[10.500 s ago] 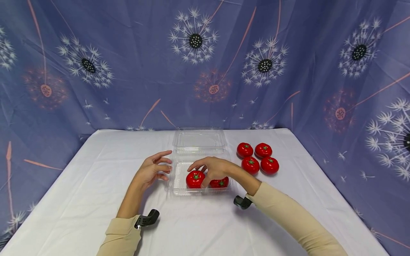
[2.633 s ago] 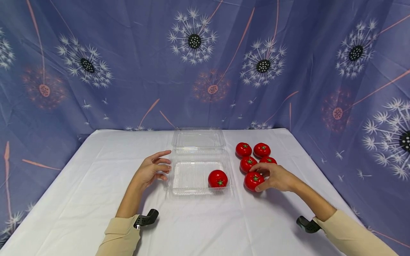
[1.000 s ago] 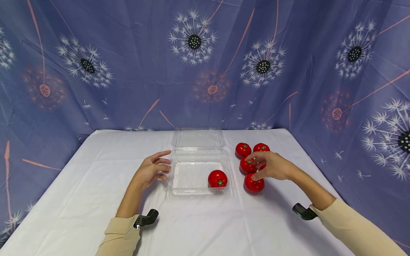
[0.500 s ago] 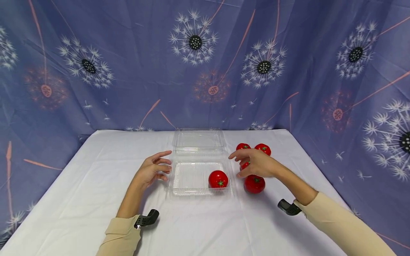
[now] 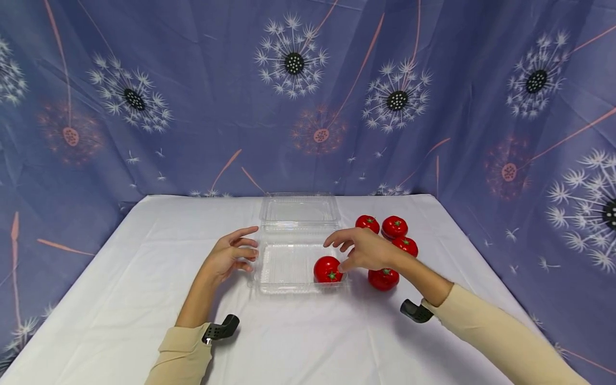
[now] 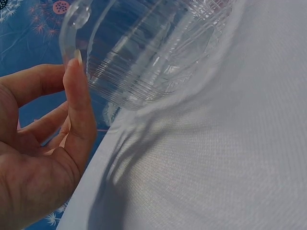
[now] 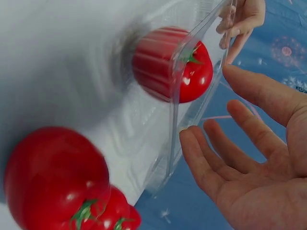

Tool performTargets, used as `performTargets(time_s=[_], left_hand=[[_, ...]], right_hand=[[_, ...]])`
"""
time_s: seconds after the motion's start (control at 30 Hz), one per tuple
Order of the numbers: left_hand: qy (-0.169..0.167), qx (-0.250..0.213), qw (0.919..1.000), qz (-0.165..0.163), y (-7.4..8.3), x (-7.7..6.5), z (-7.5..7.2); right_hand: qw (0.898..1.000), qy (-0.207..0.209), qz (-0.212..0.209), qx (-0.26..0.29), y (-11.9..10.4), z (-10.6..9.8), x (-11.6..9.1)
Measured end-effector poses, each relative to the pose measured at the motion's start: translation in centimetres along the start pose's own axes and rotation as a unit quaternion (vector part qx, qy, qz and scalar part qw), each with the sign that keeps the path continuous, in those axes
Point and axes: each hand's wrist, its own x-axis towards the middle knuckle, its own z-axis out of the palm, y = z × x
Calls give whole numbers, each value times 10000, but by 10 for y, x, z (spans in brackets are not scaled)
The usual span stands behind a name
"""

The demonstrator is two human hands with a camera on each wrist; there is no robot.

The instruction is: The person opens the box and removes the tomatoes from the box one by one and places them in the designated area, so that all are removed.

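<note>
A clear hinged plastic container [image 5: 289, 289] stands with its lid [image 5: 299, 208] laid back. One red tomato [image 5: 328, 270] with a green stem sits at its front right. My right hand [image 5: 363, 248] hovers over the container's right edge beside this tomato, fingers spread and nothing held. In the right wrist view, the thumb and fingers of that hand [image 7: 259, 163] stand apart. My left hand [image 5: 227, 258] is at the container's left side with loosely bent fingers; in the left wrist view a fingertip [image 6: 76, 72] overlaps the clear rim, and contact is unclear.
Several tomatoes are grouped right of the container, among them a front tomato [image 5: 383, 279], a right tomato [image 5: 405, 246] and a back tomato [image 5: 394, 227]. My right hand and forearm partly cover the group. White cloth [image 5: 298, 342] covers the table; a patterned curtain [image 5: 216, 107] hangs behind.
One of two tomatoes in the container was taken out and set at the front of the right group. My right hand let go, rose and moved left over the container. The left stayed put.
</note>
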Motion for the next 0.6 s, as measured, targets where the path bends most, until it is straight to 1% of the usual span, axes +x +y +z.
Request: performTargets(time_s=[0.13,0.27,0.37,0.6], left_hand=[[-4,-70,10000,-5,0,0,1],[-10,-74,10000,-2,-1,0,1],[8,-46,10000,-5,0,1,0],[23,-12,10000,-1,0,0,0]], right_hand=[[9998,-161,0,87,-3,5,4],[9994,-344,16,46,-4,9,5],[9991,-423,-44,-34,-4,12,6],[9984,-544,-145,-20,-1,15,7]])
